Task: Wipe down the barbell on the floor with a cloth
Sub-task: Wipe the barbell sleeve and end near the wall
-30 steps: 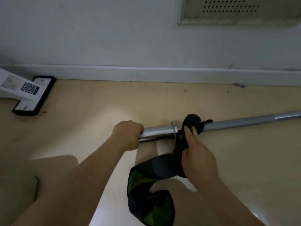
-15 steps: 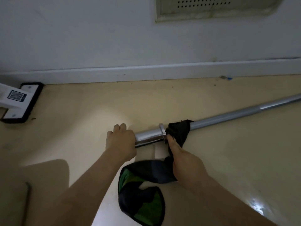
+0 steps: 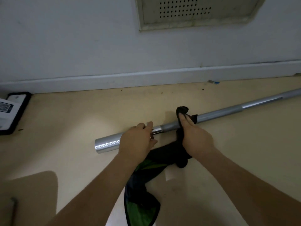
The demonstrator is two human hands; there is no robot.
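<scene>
Steel, bright and smooth: barbell (image 3: 219, 114) lying on the beige floor (image 3: 65, 119) near the skirting board (image 3: 146, 79). The thick sleeve end is at my left and the thinner shaft runs off frame at right.

Left hand (image 3: 136, 142): curled round the collar, steadying.

Right hand (image 3: 195, 139): clamps the cloth (image 3: 141, 207) over the shaft just beside the collar, fingers laid along the fabric.

Cloth: soft, limp, black with green patches, tail trailing on the floor towards me.

Progress, as I judge it: wiping is under way at this end, and the long shaft rightward is left to do.
</scene>
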